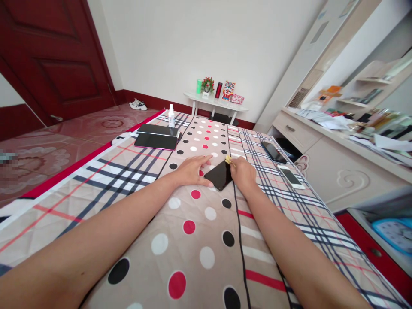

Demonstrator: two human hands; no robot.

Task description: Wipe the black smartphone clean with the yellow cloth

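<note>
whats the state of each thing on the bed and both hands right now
black phone: flat on the bedspread, screen dark
left hand: open, flat, fingers at the phone's edge
right hand: closed on a small yellow cloth at the phone's top corner
two tablets: flat, screens dark
spray bottle: upright, capped
white phone: flat, screen off

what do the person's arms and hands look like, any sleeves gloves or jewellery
Both arms are bare from the bottom edge of the picture to the fingers: no sleeves show. The left hand and the right hand wear no gloves, and no watch, bracelet or ring is visible on either wrist or on the fingers that show.
</note>
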